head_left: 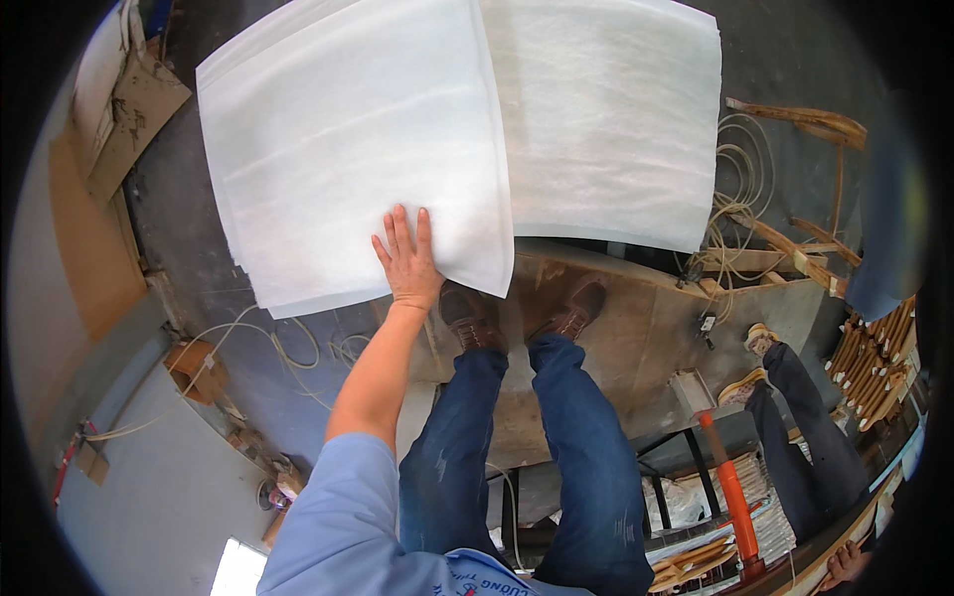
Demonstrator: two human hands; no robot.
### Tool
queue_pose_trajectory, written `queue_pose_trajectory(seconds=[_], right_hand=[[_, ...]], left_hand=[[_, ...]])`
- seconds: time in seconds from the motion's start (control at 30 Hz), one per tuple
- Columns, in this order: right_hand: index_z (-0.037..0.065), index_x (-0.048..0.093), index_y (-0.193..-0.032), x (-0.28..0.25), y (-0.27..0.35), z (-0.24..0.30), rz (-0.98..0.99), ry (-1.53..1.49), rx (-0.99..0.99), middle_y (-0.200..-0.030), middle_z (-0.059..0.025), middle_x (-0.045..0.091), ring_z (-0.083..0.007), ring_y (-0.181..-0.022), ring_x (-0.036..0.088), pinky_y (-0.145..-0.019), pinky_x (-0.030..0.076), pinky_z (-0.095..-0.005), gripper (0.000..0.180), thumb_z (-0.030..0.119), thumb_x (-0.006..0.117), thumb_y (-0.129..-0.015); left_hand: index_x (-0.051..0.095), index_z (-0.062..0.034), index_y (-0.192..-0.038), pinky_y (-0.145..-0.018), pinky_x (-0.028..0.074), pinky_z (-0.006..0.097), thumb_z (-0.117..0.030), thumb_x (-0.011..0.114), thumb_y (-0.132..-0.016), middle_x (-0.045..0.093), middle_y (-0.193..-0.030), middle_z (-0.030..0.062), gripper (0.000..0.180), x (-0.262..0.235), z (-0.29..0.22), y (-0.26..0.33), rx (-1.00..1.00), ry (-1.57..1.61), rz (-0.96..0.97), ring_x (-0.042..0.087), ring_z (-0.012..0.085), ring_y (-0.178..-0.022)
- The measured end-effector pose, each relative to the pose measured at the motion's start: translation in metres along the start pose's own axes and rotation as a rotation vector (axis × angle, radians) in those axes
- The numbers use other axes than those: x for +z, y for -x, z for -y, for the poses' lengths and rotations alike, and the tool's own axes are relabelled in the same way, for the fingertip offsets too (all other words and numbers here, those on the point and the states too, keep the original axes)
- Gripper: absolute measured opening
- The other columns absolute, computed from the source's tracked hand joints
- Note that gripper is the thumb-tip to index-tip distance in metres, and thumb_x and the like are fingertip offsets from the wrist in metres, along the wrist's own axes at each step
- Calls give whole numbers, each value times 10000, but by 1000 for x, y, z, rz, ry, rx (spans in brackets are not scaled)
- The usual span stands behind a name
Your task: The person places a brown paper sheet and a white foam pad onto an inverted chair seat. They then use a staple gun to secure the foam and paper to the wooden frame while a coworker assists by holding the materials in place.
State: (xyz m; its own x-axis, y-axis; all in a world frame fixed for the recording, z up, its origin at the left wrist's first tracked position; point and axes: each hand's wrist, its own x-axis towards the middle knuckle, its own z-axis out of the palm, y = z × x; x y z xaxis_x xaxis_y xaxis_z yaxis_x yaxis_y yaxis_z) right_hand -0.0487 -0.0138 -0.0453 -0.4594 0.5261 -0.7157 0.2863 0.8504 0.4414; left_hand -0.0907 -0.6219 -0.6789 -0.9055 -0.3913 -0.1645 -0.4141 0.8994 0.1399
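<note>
My left hand (409, 266) lies palm down on the near edge of a stack of large white sheets (348, 149), with its fingers spread. The stack has several layers showing along its left and lower edges. Its right side overlaps another large white sheet (611, 119), which reaches out to the right. Whether the sheets are foam, cloth or paper I cannot tell. My right hand is out of view. My brown shoes (581, 306) stand at the near edge of the sheets.
Brown boards (636, 328) lie under my feet. Coiled pale hose (740, 179) and broken wood strips (795, 243) lie to the right. Another person's legs (795, 447) and hand (845, 566) show at lower right, near an orange post (733, 497). A loose cable (288, 348) and cardboard box (197, 372) are at left.
</note>
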Motion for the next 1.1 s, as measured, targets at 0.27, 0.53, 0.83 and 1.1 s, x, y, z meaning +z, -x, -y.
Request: queue_pose_trajectory(seconds=[0.27,0.53,0.83,1.1], right_hand=[[65,633,-1356,0,-2,-1,-14,-25,11,-1364,-248,602,-323,-1263,594,-1061,457,-561,598,435,784,-911],[74,627,-1397,18,36,-19,-44,-129,47,-1420,-244,587,-307,-1315,580,-1101,448,-567,635,442,788,-905],[85,621,-1443,71,78,-77,188,-312,73,-1483,-240,570,-288,-1373,565,-1146,437,-575,677,451,793,-900],[55,656,-938,115,88,-53,-384,-349,-216,-838,-188,673,-442,-806,633,-734,503,-512,178,227,659,-983]], left_hand=[[369,-139,-1640,-1228,213,626,-2,699,-745,282,-1692,240,964,-24,18,-13,174,-53,-85,283,478,-1550],[395,-49,-1600,-1238,296,582,121,685,-688,419,-1613,268,972,-174,9,-27,249,98,120,393,495,-1491],[555,-117,-1447,-881,568,504,-8,683,-757,738,-1170,207,710,-346,7,-159,131,-53,77,709,404,-1076],[642,-65,-1349,-941,558,436,-172,801,-842,755,-1145,191,542,-560,11,-187,188,353,78,727,325,-1074]])
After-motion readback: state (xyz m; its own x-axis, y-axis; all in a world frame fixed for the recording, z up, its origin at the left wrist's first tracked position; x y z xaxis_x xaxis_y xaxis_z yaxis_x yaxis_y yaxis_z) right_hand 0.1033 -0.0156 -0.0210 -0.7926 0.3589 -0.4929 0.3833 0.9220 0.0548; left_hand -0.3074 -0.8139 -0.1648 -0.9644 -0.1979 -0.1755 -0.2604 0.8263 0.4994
